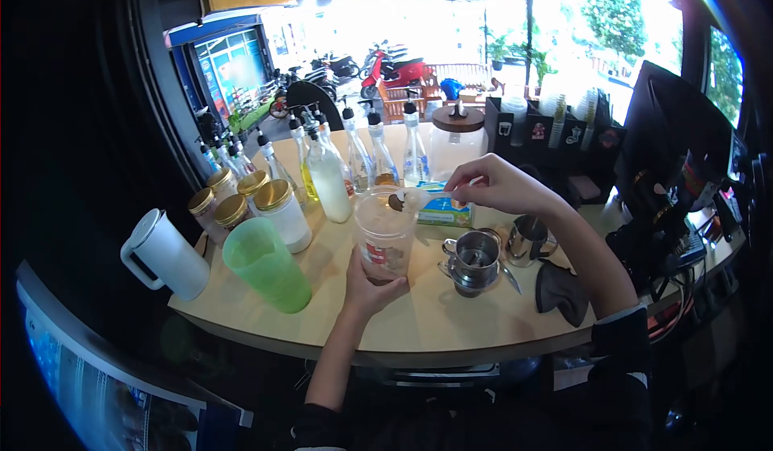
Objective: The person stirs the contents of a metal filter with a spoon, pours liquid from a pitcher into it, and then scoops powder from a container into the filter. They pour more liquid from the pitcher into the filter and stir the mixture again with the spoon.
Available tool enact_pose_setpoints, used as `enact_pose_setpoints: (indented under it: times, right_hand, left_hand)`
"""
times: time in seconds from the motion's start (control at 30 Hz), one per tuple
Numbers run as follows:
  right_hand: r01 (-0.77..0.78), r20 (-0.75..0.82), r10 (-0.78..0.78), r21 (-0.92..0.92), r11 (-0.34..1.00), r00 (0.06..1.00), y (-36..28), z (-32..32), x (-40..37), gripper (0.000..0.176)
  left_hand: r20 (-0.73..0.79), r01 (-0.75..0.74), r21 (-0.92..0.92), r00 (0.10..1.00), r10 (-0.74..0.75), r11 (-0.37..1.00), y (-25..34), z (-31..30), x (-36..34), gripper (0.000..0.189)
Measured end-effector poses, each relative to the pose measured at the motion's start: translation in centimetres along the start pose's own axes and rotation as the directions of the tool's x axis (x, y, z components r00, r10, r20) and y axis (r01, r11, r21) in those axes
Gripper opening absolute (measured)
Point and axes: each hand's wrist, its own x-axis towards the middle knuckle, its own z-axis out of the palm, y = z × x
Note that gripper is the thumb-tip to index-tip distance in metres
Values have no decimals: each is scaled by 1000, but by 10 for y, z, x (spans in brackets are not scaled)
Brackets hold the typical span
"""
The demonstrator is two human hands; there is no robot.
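Note:
My left hand (372,290) is wrapped round the lower part of a clear plastic tub (385,233), which has a red label and lumpy contents near its bottom. The tub is held up above the counter. Over its rim, my right hand (501,187) pinches the end of a pale spoon (427,200). A small dark patch shows at the spoon's far end, at the tub's mouth; I cannot make out what it is. Behind the spoon lies a blue and green box (447,213). Right of the tub stands a metal drip filter (473,254) on a cup.
A green pitcher (266,264), a white lidded jug (167,254) and gold-lidded jars (282,219) stand at left. Pump bottles (328,179) line the back. At right are a metal milk jug (527,240), a dark cloth (561,291) and the counter's edge (451,348).

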Motion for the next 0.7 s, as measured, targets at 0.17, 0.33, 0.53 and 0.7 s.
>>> enact_pose_setpoints:
  times: [0.17, 0.33, 0.53, 0.7]
  right_hand:
    - [-76, -113, 67, -75, 994, 991, 15, -7, -50, 18]
    - [-186, -271, 136, -170, 968, 953, 30, -3, -88, 18]
    - [-190, -413, 96, -192, 963, 906, 39, 16, -111, 18]
    - [-213, -405, 100, -244, 946, 909, 55, 28, -122, 16]
  left_hand:
    - [-9, 57, -83, 998, -58, 995, -12, 3, -2, 88]
    - [-13, 103, -131, 994, -105, 986, 2, 6, -3, 88]
    - [-22, 127, -75, 991, -129, 989, 6, 7, -4, 86]
    - [-17, 150, -68, 988, -151, 986, 3, 6, -4, 86]
